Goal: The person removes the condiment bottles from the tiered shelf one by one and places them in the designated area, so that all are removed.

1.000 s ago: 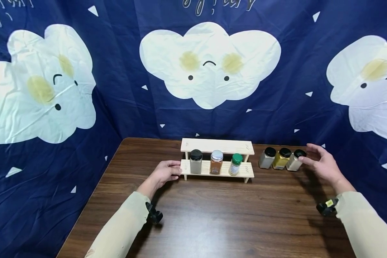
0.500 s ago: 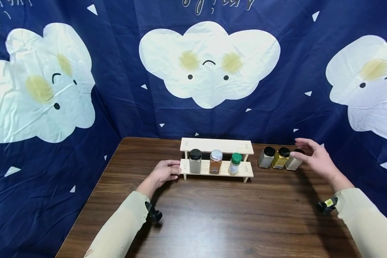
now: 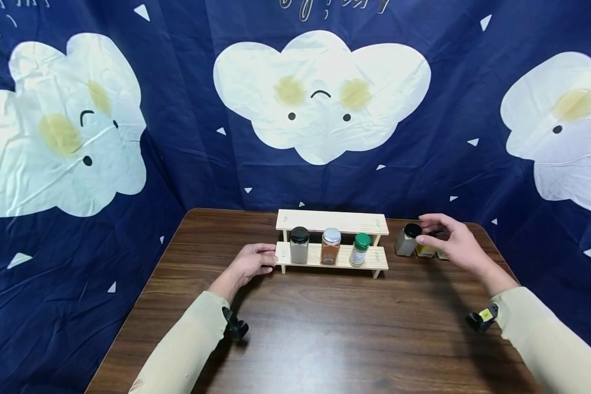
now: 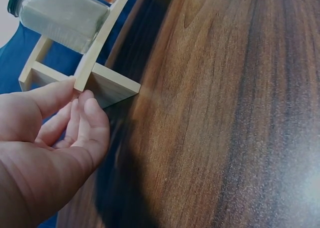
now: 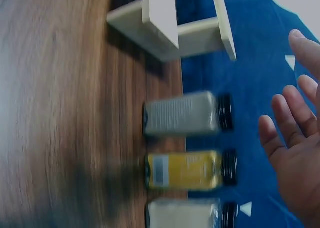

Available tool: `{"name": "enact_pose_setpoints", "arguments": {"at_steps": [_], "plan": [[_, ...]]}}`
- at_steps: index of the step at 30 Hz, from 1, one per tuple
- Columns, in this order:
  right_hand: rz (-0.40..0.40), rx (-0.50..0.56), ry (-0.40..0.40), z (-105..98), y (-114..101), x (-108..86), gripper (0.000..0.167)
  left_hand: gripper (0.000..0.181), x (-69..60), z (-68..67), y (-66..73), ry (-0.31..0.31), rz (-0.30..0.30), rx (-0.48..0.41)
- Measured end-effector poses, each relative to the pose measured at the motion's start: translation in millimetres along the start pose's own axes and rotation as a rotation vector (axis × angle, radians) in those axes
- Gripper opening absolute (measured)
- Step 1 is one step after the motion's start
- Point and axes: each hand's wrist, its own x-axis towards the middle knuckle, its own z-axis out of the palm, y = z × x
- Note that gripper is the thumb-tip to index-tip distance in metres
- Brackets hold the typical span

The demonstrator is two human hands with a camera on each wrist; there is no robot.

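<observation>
My left hand (image 3: 250,265) pinches the left end of the lower board of a two-tier wooden rack (image 3: 332,221); in the left wrist view its thumb lies above the board, fingertips beneath. On that lower tier stand a black-capped grey spice jar (image 3: 299,251), an orange-brown one with a silvery lid (image 3: 330,253) and a smaller green-capped one (image 3: 358,255). To the rack's right my right hand (image 3: 453,243) hovers, fingers apart and holding nothing, over a row of black-capped jars: grey (image 5: 182,115), yellow (image 5: 185,170) and off-white (image 5: 182,215). From the head, it partly covers the last two.
The brown wooden table (image 3: 305,334) extends in front of the rack and jars. Behind it hangs a dark blue cloth (image 3: 187,137) with white clouds, close to the table's back edge. Nothing stands on the rack's upper board.
My right hand has moved left, from beside the off-white jar to above the yellow one, near the grey. The left hand keeps its hold on the rack; the jars stay put.
</observation>
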Motion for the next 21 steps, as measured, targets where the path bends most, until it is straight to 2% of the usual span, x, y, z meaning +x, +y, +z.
{"name": "enact_pose_setpoints", "arguments": {"at_steps": [10,14,21], "plan": [[0.001,0.055,-0.075,34,-20,5.5,0.043,0.052,0.1,-1.6,1.8,-0.012,-0.002,-0.005],[-0.018,0.095,-0.101,49,-22,8.2,0.046,0.051,-0.3,-1.4,2.1,-0.011,0.001,-0.008],[0.011,0.154,-0.163,72,-23,9.9,0.046,0.050,-1.5,-0.6,1.7,-0.012,-0.001,-0.012]]}}
